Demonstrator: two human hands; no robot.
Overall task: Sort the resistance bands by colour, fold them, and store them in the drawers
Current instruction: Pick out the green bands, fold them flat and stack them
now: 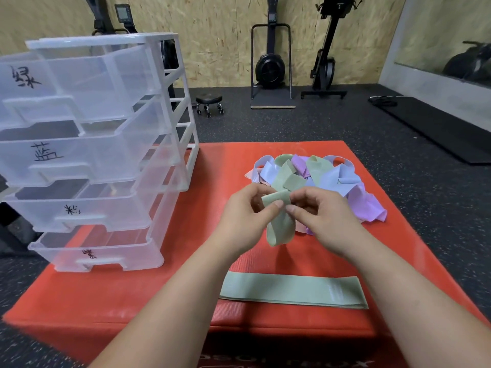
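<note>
- Fingers first: both thumbs and forefingers are pinching the folded top of a green band (pixel 280 229). The left hand (pixel 247 216) has its thumb tip pressed flat on the front of the fold. The right hand (pixel 325 216) nips it from the other side, so the two thumb tips are almost touching. The other fingers are curled in loosely behind.
- That band is doubled over at the top and its loop hangs down between the wrists. Can't tell if the bottom touches the red mat (pixel 119 301) or floats just above it.
- Right behind the hands is the pile of bands (pixel 321 176): green, pale blue, purple and a bit of pink, all tangled up on the far half of the mat.
- Closer in, between the forearms, a second green band (pixel 292 290) lies flat and straight across the mat's near side.
- Off to the left, a clear plastic drawer unit (pixel 170 123) sits on the mat's corner. All four drawers are pulled out, each with a handwritten black marker label.
- Further back on the dark floor there's a little wheeled stool (pixel 209 100), then exercise machines (pixel 271 67) against a chipboard wall.
</note>
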